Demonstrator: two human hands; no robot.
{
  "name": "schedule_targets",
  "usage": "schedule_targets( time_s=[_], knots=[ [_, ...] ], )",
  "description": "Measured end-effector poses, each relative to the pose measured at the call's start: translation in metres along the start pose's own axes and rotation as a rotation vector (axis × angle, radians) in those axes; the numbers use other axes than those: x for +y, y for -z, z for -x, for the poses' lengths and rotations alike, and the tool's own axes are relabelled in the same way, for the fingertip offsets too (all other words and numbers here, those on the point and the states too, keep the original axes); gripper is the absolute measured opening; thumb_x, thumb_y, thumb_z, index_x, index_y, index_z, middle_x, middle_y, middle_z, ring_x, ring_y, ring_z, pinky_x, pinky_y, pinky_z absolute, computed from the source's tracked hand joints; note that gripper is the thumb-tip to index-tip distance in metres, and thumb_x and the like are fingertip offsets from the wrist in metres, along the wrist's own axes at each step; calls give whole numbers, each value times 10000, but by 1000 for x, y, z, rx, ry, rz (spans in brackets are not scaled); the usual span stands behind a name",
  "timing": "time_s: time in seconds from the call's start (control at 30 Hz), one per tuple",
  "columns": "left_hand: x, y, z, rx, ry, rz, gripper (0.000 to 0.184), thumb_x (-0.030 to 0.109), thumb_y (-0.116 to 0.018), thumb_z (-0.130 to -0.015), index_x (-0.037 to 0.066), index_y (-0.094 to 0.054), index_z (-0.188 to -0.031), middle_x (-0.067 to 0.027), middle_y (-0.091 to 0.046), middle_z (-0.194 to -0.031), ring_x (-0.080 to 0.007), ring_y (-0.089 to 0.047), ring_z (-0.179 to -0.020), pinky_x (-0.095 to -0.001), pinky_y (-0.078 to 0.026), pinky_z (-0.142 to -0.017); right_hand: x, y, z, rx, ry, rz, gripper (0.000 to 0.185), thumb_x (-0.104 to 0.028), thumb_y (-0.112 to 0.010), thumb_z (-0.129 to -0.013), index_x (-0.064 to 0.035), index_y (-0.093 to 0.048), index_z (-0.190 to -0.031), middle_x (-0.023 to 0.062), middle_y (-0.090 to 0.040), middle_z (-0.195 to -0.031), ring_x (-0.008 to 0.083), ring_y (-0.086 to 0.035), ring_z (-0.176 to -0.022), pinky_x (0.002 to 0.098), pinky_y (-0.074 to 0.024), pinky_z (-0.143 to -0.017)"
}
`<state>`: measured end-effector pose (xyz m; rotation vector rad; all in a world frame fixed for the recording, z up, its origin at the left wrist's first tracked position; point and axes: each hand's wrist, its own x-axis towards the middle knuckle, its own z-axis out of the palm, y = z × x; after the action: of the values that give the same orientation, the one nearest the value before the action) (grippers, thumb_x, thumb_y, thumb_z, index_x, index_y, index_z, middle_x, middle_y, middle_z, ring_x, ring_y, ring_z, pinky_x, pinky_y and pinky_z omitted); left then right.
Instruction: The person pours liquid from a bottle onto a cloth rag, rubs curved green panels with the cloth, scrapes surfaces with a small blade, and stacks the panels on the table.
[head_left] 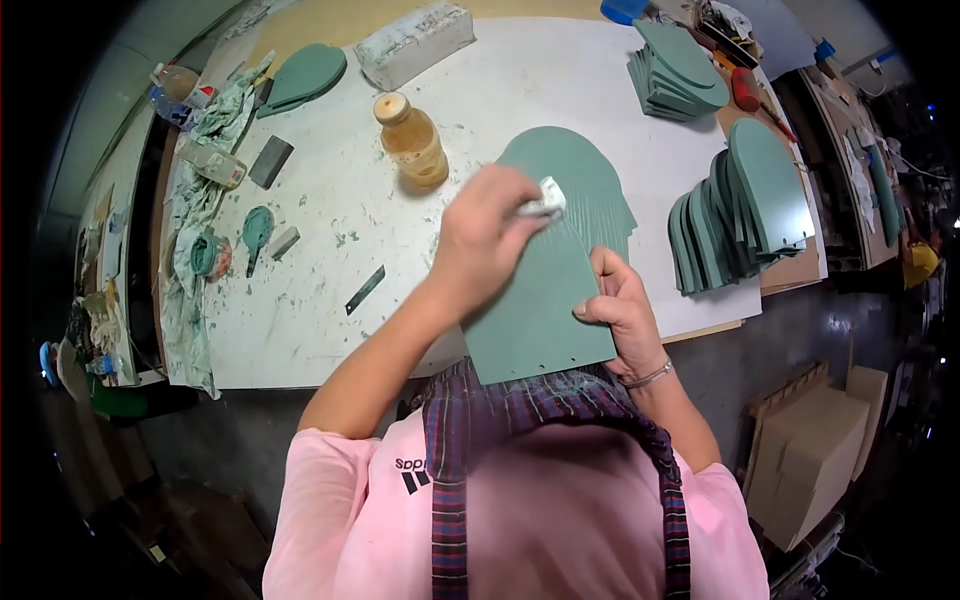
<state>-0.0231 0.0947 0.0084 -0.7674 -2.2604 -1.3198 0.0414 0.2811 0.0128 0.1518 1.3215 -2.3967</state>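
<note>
A green panel (540,290) with a rounded top and small holes along its straight lower edge rests tilted at the table's front edge, against the apron. My left hand (485,235) is closed on a crumpled white cloth (547,200), pressed to the panel's upper part and slightly blurred. My right hand (622,310) grips the panel's right edge, thumb on its face and fingers behind. Another rounded green shape (590,175) shows behind the panel's top; whether the two touch is unclear.
A bottle of yellowish liquid (415,145) stands behind my left hand. Stacked green panels (765,195) stand at right, more (680,70) behind them. A wrapped block (415,45) lies at the back. Left are a dark block (270,162), a flat blade (365,290) and stained cloth (190,290).
</note>
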Motion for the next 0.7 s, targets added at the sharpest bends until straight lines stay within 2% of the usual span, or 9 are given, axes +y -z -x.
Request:
schedule_targets(
  time_s=[0.1,0.2,0.27,0.3,0.4,0.43,0.57,0.63,0.7],
  knots=[
    [27,-2,15,-85,-156,113,266,-93,-693,-645,25,-664,-881,-116,-613,-880,-294,-616,-800,-346,-499,-671,-7,-22,1,102,1,57,254,96,-540,-678,-86,-406,-796,-7,-487,-804,57,-473,-711,213,-417,-634],
    [8,5,12,-65,-74,122,178,-25,-688,-675,28,-602,-820,-107,-572,-850,-322,-586,-803,-395,-475,-682,2,-10,1,96,-10,89,262,94,-545,-675,-91,-389,-775,-15,-478,-780,56,-467,-701,213,-412,-629],
    [-12,11,7,-46,213,39,173,-20,-677,-671,32,-594,-813,-110,-543,-820,-321,-573,-797,-398,-467,-690,9,2,1,7,-41,71,252,93,-548,-673,-86,-406,-779,-10,-500,-786,60,-490,-720,210,-420,-644],
    [-9,10,12,-38,215,35,173,-20,-677,-671,32,-594,-813,-110,-543,-820,-321,-573,-797,-398,-467,-690,12,4,2,7,-49,100,243,93,-548,-679,-83,-417,-784,5,-531,-804,72,-522,-742,215,-443,-667],
    [29,12,23,-147,-140,25,131,-15,-671,-701,25,-627,-818,-124,-550,-798,-323,-577,-743,-420,-477,-680,13,-2,0,46,-36,9,229,95,-553,-689,-73,-444,-799,35,-583,-830,101,-580,-779,233,-488,-707],
    [22,16,26,-150,-140,20,131,-15,-671,-701,25,-627,-818,-124,-550,-798,-323,-577,-743,-420,-477,-680,12,-5,-3,82,-9,-102,223,97,-556,-693,-66,-460,-810,51,-603,-840,119,-606,-793,246,-510,-723],
    [-40,45,41,140,453,-113,130,6,-667,-787,-15,-665,-915,-132,-640,-882,-247,-630,-833,-334,-498,-767,2,11,-6,115,85,-161,156,60,-547,-760,-59,-484,-839,94,-625,-869,178,-641,-787,307,-559,-743],
    [-56,43,59,34,564,51,146,20,-668,-805,-19,-669,-946,-133,-652,-906,-235,-635,-851,-327,-494,-781,8,25,-7,104,99,-181,125,7,-550,-810,-52,-500,-909,128,-627,-957,211,-654,-852,333,-569,-779],
    [-71,48,84,-71,679,209,164,34,-669,-823,-24,-674,-976,-134,-665,-931,-222,-640,-869,-320,-490,-796,7,19,1,298,-20,-204,167,-73,-562,-850,-50,-522,-1011,111,-611,-1046,214,-628,-969,359,-528,-893]
  ],
)
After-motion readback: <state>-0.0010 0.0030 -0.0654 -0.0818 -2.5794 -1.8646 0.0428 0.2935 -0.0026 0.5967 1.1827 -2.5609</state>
